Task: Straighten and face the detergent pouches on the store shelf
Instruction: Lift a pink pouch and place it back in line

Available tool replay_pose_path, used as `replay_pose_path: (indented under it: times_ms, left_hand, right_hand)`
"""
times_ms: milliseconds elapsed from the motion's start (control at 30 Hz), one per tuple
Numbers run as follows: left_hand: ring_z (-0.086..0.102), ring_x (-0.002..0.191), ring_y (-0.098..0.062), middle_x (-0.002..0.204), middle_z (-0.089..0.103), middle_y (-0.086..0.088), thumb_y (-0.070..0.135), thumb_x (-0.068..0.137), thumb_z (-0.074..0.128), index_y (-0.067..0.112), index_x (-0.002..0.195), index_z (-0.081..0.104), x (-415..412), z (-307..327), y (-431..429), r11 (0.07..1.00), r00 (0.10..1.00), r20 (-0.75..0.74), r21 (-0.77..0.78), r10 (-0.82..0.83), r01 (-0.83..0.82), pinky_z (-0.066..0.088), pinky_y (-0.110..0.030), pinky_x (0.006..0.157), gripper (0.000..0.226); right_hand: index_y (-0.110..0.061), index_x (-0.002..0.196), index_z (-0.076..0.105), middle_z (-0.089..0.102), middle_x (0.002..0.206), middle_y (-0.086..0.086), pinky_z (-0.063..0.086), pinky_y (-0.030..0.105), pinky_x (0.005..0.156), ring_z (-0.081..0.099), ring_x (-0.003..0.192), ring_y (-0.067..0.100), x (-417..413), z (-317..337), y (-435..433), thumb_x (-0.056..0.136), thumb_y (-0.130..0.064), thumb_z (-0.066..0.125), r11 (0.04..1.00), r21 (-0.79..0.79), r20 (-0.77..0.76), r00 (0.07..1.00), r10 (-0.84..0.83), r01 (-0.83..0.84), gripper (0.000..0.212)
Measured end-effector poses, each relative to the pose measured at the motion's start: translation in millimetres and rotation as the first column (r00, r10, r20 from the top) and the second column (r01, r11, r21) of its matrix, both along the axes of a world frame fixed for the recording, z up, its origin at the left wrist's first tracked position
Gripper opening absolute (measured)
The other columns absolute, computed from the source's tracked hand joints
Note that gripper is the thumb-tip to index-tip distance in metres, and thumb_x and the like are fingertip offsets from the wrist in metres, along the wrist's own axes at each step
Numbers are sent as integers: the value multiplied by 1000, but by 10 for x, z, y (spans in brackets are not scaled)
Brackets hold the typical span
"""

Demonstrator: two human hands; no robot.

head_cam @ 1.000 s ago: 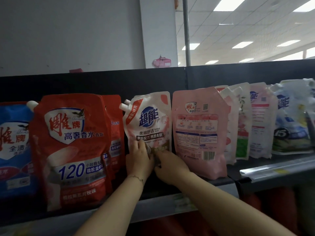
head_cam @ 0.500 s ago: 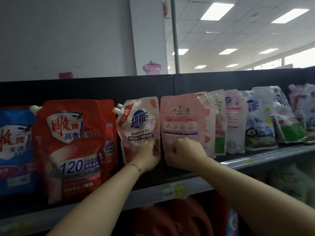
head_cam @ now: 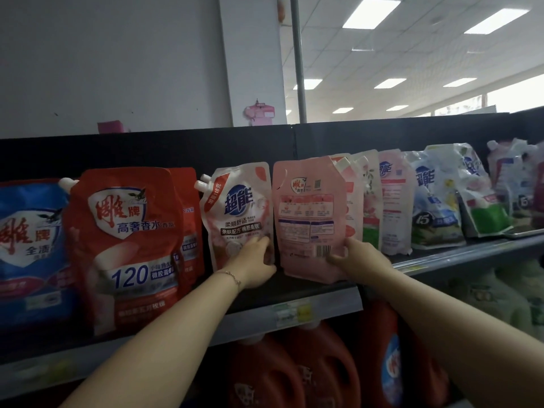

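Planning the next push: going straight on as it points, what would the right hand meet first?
The right hand grips the pink pouch, barcode side out, and points into it, so that pouch first. Depth behind is unclear.

1. The right hand has left the white pouch, where it touched the left hand a second ago. It has crossed the pink pouch. Half a second ago it was on that pouch's lower left; now it grips the lower right edge, thumb beside the barcode.
2. The left hand has slid along the white pouch's bottom towards the pink pouch and now holds the corner nearest it.
3. The hands, once touching, now sit apart, one on each side of the pink pouch.
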State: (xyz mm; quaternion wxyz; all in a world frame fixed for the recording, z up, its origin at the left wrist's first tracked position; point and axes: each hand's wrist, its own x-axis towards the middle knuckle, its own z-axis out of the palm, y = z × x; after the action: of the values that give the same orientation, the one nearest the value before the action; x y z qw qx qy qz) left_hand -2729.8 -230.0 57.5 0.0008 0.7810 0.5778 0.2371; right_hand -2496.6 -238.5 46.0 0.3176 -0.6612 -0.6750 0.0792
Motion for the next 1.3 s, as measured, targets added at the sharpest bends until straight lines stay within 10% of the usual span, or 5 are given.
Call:
replay_pose_path:
  times_ms: [333, 500, 700, 933, 1300]
  left_hand:
    - [39, 131, -17, 141, 40, -1, 29, 83, 72, 23, 151, 12, -159, -98, -186, 984, 984, 164, -152, -65, 90, 34, -26, 106, 91]
    - [44, 126, -11, 136, 45, 9, 38, 63, 87, 33, 148, 10, -242, -128, -197, 962, 927, 345, -173, -143, 213, 39, -36, 109, 115]
    - [53, 114, -12, 117, 53, 5, 4, 75, 77, 18, 131, 29, -340, -165, -185, 965, 941, 330, -211, -78, 154, 48, -26, 97, 75]
    - [57, 109, -15, 121, 56, -4, 14, 78, 74, 16, 151, -13, -455, -244, -82, 975, 947, 321, -211, 0, 71, 52, -28, 91, 113]
    - [67, 88, -19, 94, 67, -1, 24, 86, 71, 19, 117, 46, -169, -418, -59, 994, 753, 655, -112, 71, 4, 55, -18, 63, 40]
  right_hand:
    - [-15, 122, 50, 66, 110, 11, 52, 40, 80, 62, 96, 32, -469, -86, -38, 86, -47, 61, 986, 145, -38, 996, 85, -79, 49]
    - [-34, 151, 3, 65, 106, 9, 49, 35, 69, 64, 91, 32, -890, -108, -191, 89, -39, 51, 932, 257, 82, 967, 242, -255, 78]
    - [-15, 114, 47, 52, 118, 10, 46, 42, 87, 52, 107, 34, -1194, -172, -254, 84, -38, 58, 911, 181, 119, 927, 355, -372, 39]
    - [-17, 121, 47, 47, 125, 6, 39, 36, 81, 43, 108, 31, -1308, -309, -155, 91, -13, 49, 847, 160, 196, 857, 477, -508, 30]
    - [-16, 114, 48, 49, 118, 1, 47, 43, 86, 54, 100, 25, -1030, -296, -58, 93, -24, 49, 892, 307, -27, 934, 357, -332, 22]
